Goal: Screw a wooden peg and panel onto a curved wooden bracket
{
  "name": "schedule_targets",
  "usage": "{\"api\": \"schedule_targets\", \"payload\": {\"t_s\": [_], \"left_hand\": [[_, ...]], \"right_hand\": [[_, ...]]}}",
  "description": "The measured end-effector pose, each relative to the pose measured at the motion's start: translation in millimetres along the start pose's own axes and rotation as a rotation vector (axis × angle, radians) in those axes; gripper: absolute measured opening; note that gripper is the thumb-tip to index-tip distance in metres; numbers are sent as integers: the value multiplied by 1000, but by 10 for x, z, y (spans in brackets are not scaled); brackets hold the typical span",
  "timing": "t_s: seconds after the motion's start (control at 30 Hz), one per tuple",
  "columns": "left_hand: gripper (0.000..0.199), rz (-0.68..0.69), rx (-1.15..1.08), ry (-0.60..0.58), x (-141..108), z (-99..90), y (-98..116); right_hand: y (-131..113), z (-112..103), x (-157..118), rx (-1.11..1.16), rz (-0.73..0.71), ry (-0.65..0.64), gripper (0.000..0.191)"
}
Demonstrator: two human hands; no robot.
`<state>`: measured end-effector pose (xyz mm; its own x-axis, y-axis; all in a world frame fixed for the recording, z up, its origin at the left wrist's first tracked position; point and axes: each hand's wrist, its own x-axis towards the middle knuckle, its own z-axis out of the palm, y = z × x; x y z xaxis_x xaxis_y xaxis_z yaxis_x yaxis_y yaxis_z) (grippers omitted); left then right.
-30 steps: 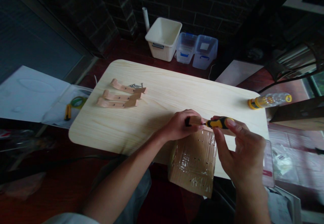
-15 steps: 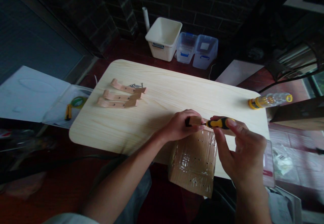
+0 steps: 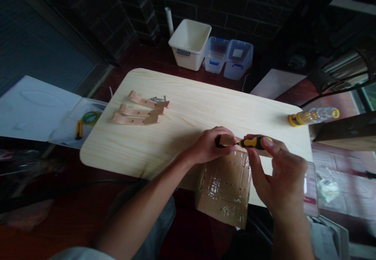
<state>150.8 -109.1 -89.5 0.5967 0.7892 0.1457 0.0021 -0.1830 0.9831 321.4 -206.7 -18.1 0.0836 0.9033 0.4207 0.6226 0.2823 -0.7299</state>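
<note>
My right hand (image 3: 279,166) is closed on a yellow and black screwdriver (image 3: 255,142) that lies nearly level, its tip pointing left. That tip meets the upper edge of a taped cardboard piece (image 3: 225,187), beside a small wooden piece (image 3: 226,139). My left hand (image 3: 210,144) wraps round the wooden piece and the cardboard's top edge. Small dark holes dot the cardboard, which hangs over the table's near edge. Whatever sits right under the screwdriver tip is too small to make out. Several curved wooden hooks (image 3: 136,119) lie at the table's left, with loose screws (image 3: 158,99) behind them.
The pale wooden table (image 3: 188,91) has rounded corners. A clear bottle-shaped bit case (image 3: 313,117) lies at its right edge. On the floor beyond stand a white bin (image 3: 190,48) and two clear boxes (image 3: 238,62). An open case (image 3: 79,122) is at left.
The screwdriver stays at the same spot, and my right hand has shifted very slightly round its handle. My left hand and the hooks have not moved.
</note>
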Motion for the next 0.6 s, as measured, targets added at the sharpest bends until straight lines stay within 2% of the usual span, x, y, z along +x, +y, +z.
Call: {"api": "schedule_targets", "payload": {"t_s": [0.13, 0.33, 0.6], "left_hand": [[21, 15, 3, -4, -2, 0, -4], [21, 22, 15, -17, 5, -6, -6], [19, 24, 8, -26, 5, -10, -27]], "right_hand": [[41, -11, 1, -11, 4, 13, 42], [64, 3, -6, 44, -71, 4, 57], [54, -2, -6, 14, -17, -2, 48]]}}
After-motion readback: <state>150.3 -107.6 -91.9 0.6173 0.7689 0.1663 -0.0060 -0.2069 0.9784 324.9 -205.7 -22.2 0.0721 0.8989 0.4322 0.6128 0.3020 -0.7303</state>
